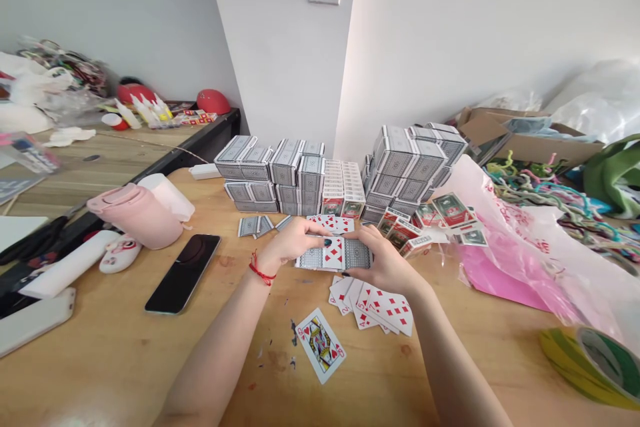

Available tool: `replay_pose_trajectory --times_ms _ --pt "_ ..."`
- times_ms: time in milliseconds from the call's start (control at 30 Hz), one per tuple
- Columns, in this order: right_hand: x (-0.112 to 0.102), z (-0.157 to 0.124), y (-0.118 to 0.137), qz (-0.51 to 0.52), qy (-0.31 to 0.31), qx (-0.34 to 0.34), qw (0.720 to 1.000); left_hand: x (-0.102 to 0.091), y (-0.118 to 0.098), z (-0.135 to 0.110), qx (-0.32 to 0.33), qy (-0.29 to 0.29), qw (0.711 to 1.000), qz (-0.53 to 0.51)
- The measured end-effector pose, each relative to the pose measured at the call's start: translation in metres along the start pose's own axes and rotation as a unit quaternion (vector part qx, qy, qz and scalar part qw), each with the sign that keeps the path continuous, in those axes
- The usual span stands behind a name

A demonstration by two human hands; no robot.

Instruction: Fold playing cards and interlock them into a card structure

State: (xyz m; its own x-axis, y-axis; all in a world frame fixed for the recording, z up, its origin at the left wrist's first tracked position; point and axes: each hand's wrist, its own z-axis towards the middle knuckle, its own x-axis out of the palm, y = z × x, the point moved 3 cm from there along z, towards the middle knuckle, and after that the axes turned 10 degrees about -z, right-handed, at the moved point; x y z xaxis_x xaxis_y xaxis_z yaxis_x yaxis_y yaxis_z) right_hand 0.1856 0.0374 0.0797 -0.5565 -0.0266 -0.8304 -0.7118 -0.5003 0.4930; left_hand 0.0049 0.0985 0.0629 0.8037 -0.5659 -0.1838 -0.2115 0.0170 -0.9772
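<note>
My left hand (295,241) is closed, with thumb and finger at the upper edge of a face-up playing card (334,256) with red pips. That card lies over grey-backed playing cards (358,253) that stretch to both sides. My right hand (383,257) curls round the right end of these cards, fingers at the far edge and thumb at the near edge. Just beyond my fingertips is a row of face-up red cards (345,224). Below my right hand, red-suit cards (385,307) are fanned out. A queen of hearts (321,347) lies face up nearer to me.
Stacked card bundles (247,170) stand at the back left, with taller stacks (410,163) at right. Card boxes (343,187) stand between them. A phone (183,273) and pink tumbler (137,213) are at left. Tape (590,360) and crumpled plastic (520,233) occupy the right.
</note>
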Motion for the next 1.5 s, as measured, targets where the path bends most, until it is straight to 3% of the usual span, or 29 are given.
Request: replay_pose_trajectory --times_ms 233,633,900,1500 --pt "0.0028 0.0003 -0.0034 0.000 0.004 0.002 1.000 0.0041 -0.0052 0.0003 0.012 -0.022 1.000 -0.009" --pt "-0.0009 0.0004 0.0043 -0.008 0.008 -0.018 1.000 0.0002 -0.0010 0.0007 0.002 0.015 0.999 -0.038" --pt "0.0009 0.0003 0.0039 -0.007 0.005 -0.012 1.000 0.0035 -0.0055 0.0007 0.010 -0.010 1.000 -0.015" --pt "-0.0020 0.0010 0.0045 -0.007 -0.012 -0.015 1.000 -0.0020 0.0023 0.0023 -0.014 0.000 0.998 -0.068"
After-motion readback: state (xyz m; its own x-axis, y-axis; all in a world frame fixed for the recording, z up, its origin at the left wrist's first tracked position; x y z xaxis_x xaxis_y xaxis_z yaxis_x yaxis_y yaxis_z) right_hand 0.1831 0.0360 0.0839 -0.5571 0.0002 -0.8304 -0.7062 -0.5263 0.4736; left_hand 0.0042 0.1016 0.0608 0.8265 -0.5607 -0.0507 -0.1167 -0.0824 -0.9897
